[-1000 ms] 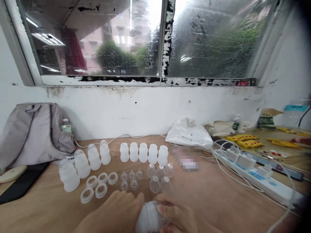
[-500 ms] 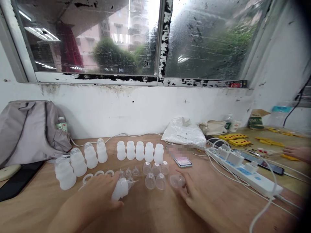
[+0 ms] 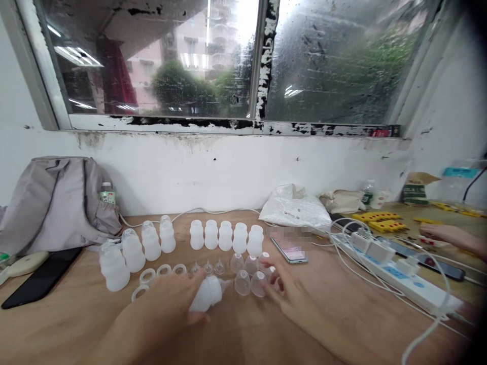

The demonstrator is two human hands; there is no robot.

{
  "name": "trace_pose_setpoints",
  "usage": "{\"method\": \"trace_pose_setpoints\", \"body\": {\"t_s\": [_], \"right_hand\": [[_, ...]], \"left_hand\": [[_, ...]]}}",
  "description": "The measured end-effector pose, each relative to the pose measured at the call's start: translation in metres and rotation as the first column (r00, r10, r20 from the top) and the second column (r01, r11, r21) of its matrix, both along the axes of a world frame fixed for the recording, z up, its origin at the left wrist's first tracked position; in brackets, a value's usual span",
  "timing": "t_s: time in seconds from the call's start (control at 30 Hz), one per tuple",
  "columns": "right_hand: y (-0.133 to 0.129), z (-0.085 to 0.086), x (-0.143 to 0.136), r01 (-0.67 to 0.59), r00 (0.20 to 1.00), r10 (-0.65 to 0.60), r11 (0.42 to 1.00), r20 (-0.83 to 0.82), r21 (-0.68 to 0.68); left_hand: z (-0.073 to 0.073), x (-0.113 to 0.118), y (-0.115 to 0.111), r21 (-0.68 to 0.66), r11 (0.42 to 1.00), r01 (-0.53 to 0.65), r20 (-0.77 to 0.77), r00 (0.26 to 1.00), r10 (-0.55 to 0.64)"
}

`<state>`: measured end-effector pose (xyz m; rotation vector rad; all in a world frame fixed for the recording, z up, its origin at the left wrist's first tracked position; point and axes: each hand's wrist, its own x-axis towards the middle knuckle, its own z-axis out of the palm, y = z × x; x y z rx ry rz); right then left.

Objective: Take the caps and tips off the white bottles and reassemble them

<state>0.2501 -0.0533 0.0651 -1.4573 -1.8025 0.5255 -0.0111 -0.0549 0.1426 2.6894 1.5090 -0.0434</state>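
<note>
My left hand grips a white baby bottle, tilted, with a white ring and a clear nipple pointing right. The fingers of my right hand close around a clear dome cap at the right edge of a cluster of similar caps. Behind my left hand lie several white rings and a few clear nipples, partly hidden by it. Open-topped white bottles stand in a row at the back. Capped bottles form a slanting line on the left.
A phone lies behind my right hand. On the right are a power strip and loose white cables. A white plastic bag rests by the wall, and a grey backpack at left. Another person's hand is at far right.
My right hand has moved left with the clear cap, bringing it against the cap cluster. The left hand still holds the bottle, slightly further right in view. The camera view has turned slightly left.
</note>
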Motion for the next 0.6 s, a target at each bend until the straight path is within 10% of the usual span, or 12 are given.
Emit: {"method": "trace_pose_setpoints", "body": {"t_s": [0.23,0.37,0.6], "right_hand": [[-0.006,0.022,-0.073,-0.477,0.770,0.269,0.845,-0.579,-0.242],[0.010,0.043,-0.108,-0.349,0.662,0.096,0.917,-0.743,-0.192],[0.032,0.063,-0.126,-0.184,0.741,0.171,0.982,-0.649,0.049]], "left_hand": [[-0.004,-0.002,0.004,0.159,0.984,-0.079,0.058,0.996,0.071],[0.001,0.006,0.002,0.175,0.975,-0.134,0.109,0.987,0.116],[0.006,0.010,0.008,0.199,0.960,-0.195,0.212,0.965,0.153]]}}
